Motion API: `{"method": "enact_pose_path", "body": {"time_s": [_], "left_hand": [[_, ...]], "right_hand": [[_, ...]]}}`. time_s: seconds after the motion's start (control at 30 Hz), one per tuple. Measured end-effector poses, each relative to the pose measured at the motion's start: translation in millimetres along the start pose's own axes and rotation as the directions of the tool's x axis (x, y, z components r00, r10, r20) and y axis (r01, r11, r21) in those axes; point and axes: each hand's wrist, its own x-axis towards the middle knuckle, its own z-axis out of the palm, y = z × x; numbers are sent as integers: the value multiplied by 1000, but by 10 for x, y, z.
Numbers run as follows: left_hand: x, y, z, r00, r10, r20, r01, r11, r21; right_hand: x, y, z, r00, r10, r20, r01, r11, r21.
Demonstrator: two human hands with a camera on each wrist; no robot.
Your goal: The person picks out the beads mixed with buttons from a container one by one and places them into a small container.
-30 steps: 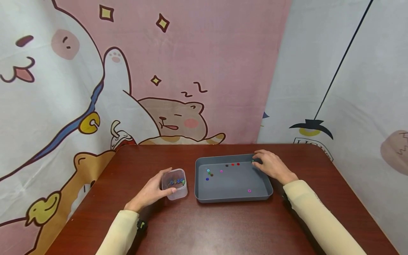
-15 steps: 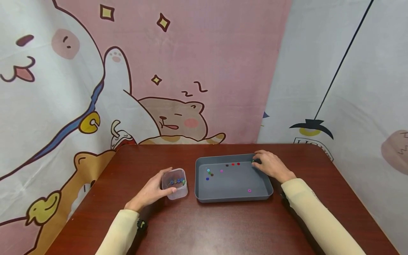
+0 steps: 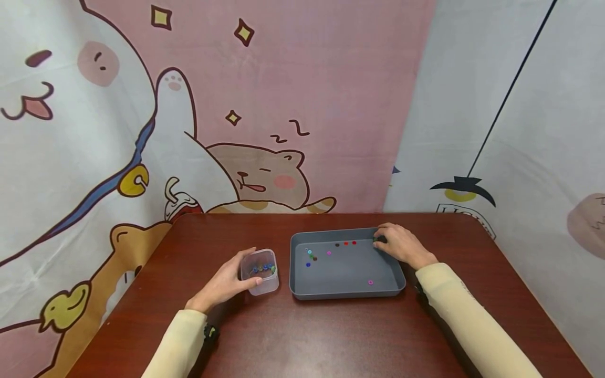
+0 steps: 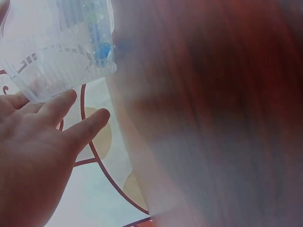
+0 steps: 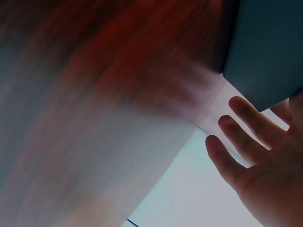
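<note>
In the head view, my left hand [image 3: 224,283] grips a small clear plastic box [image 3: 260,286] from its left side, thumb at the front. Several blue and green beads [image 3: 264,268] lie in it. The left wrist view shows the box [image 4: 47,80] above my left fingers. To the right sits a grey tray [image 3: 350,290] with several small coloured beads and rings. My right hand [image 3: 402,244] is at its back right corner, thumb and index around a dark green spot. Whether they pinch it is too small to tell. In the right wrist view, the other fingers [image 5: 244,142] extend outside the tray wall [image 5: 265,52].
In the tray are red beads [image 3: 354,243], a blue bead [image 3: 308,264], a light blue ring [image 3: 309,252] and pink rings [image 3: 371,282]. Both stand on a brown wooden table [image 3: 302,336]. A printed cartoon curtain [image 3: 350,105] hangs behind the table.
The right forearm shifts very slightly left, while its fingers stay at the tray corner. My left hand and the box stay in place, as do the beads lying in the tray.
</note>
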Motion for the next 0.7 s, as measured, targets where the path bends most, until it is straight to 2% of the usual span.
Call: {"method": "enact_pose_path", "body": {"time_s": [0.7], "left_hand": [[11,1,9,1000,14,-8,-14,1000,5]], "right_hand": [[32,1,-13,1000,0,-13,0,1000,31]]}}
